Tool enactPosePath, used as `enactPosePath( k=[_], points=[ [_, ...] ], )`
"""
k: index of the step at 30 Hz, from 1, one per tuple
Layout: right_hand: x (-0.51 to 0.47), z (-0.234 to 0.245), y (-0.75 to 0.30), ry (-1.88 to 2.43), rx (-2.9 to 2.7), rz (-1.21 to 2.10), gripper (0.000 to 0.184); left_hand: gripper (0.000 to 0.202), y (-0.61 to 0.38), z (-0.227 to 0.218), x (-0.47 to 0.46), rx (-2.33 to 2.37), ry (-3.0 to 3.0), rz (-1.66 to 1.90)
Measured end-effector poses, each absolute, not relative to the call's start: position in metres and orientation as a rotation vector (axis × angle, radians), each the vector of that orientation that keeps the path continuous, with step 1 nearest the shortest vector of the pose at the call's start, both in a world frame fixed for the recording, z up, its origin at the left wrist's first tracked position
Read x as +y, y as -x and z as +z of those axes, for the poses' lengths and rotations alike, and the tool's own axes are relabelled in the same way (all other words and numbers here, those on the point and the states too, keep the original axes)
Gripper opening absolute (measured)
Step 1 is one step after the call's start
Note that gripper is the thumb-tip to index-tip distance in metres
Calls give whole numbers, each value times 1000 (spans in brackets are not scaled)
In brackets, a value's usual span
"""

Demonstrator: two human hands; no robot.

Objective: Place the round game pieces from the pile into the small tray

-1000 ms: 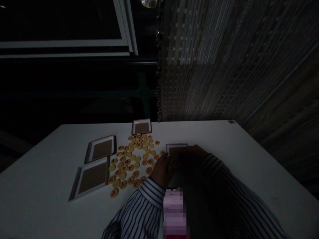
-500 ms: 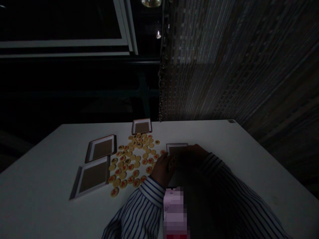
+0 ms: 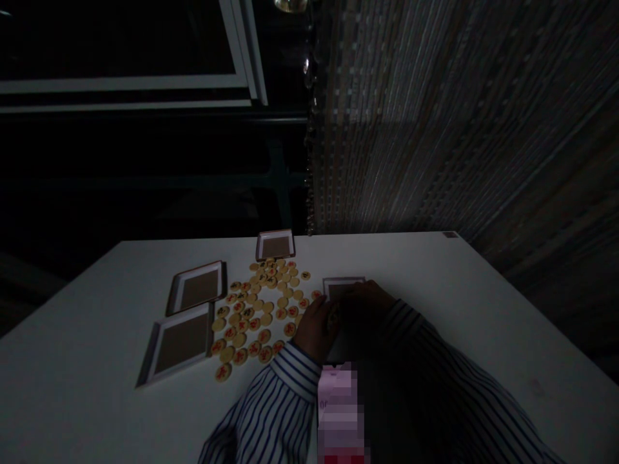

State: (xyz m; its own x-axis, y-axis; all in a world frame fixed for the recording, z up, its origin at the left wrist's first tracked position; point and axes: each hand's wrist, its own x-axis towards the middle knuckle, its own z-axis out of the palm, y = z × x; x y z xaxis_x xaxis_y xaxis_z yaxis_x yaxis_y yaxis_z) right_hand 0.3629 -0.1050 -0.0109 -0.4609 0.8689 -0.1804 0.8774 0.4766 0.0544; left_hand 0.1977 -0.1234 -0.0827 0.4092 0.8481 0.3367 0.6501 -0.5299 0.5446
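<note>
My left hand [image 3: 311, 333] is curled in front of an open box [image 3: 325, 285], thumb side facing right. Against its fingers rest dim round xiangqi pieces [image 3: 333, 317]; how many is lost in shadow. Just right of it, my right hand [image 3: 371, 298] reaches over the right part of that box, close to the left fingers. Its own fingers are too dark to make out. Left of my hands, many wooden xiangqi pieces [image 3: 254, 324] lie scattered, some showing red or black characters, others plain side up.
Two open trays stand at the left, a nearer one [image 3: 181, 345] touching a farther one [image 3: 199, 289]. Another small tray [image 3: 275, 247] is at the table's far edge. A lit phone-like screen [image 3: 338, 399] lies below my hands. A bead curtain [image 3: 387, 129] hangs beyond the white table [image 3: 87, 361].
My right hand has shifted slightly left, closer to my left hand. My left hand and the scattered pieces stay where they were.
</note>
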Motion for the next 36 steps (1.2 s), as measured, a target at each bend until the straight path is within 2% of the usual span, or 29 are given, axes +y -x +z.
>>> enactPosePath(
  k=[12,24,36],
  points=[
    [-104,-3,-364,-1499,2562,-15,26,38,-198,-84,-122,1279,-2355,863],
    [-100,3,-388,-1826,2548,81,28,34,-196,-80,-124,1311,-2336,966],
    [-104,12,-387,-1827,2536,76,27,32,-196,-78,-126,1316,-2345,1004]
  ],
)
